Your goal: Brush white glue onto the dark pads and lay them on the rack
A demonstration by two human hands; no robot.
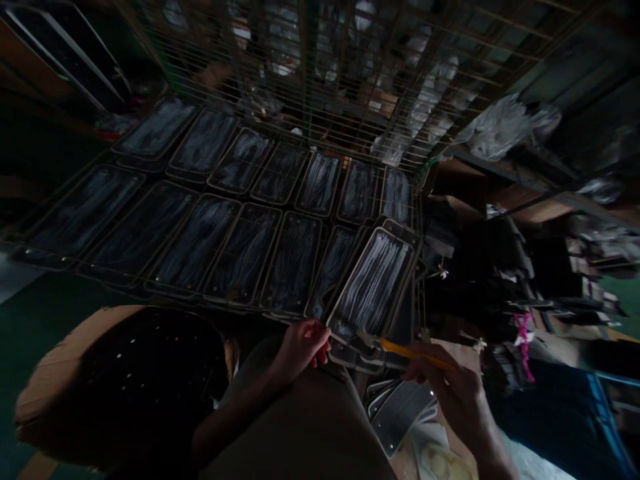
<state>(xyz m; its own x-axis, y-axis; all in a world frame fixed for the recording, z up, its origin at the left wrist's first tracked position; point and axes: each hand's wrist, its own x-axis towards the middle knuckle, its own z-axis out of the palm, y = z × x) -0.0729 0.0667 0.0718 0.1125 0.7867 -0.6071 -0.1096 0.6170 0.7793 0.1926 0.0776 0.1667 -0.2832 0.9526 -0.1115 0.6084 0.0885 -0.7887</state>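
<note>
In my right hand (447,383) is a brush with a yellow-orange handle (400,348). Its bristle end meets the lower part of a dark rectangular panel (373,280) with rounded corners and a pale edge. Whitish streaks run lengthwise over that panel. My left hand (305,343) pinches the panel's lower left corner between thumb and fingers. The panel lies tilted over other similar dark pieces, which it partly covers.
Two rows of similar streaked panels (200,240) lie on a wire rack, with a tall wire mesh (340,127) behind. Loose dark pieces (403,407) sit below my right hand. A round cardboard container (75,353) holds dark material at left. Stacked goods (505,267) stand at right.
</note>
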